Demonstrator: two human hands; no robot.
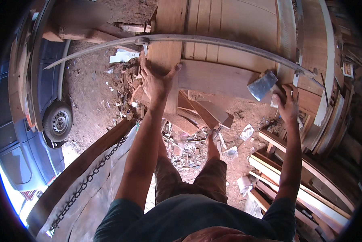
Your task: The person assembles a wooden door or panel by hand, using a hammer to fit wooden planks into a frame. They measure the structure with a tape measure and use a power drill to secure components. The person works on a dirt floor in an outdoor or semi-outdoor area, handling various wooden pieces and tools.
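Note:
A wooden panel door (239, 26) lies in front of me, with a long metal bar clamp (213, 39) stretched across it. Spread over the door's left upright, my left hand (158, 82) has its thumb apart from the fingers. My right hand (288, 103) is closed round the short handle of a hatchet. The hatchet's grey metal head (262, 85) rests over the right end of the door's bottom rail (217, 78). Part of the handle is hidden by my fingers.
Wood offcuts and shavings (185, 137) litter the dirt floor around my feet. Stacked boards (302, 177) stand at the right. To the left are a chain (94, 173) on a pale slab, leaning planks (25, 76) and a blue vehicle (21, 149).

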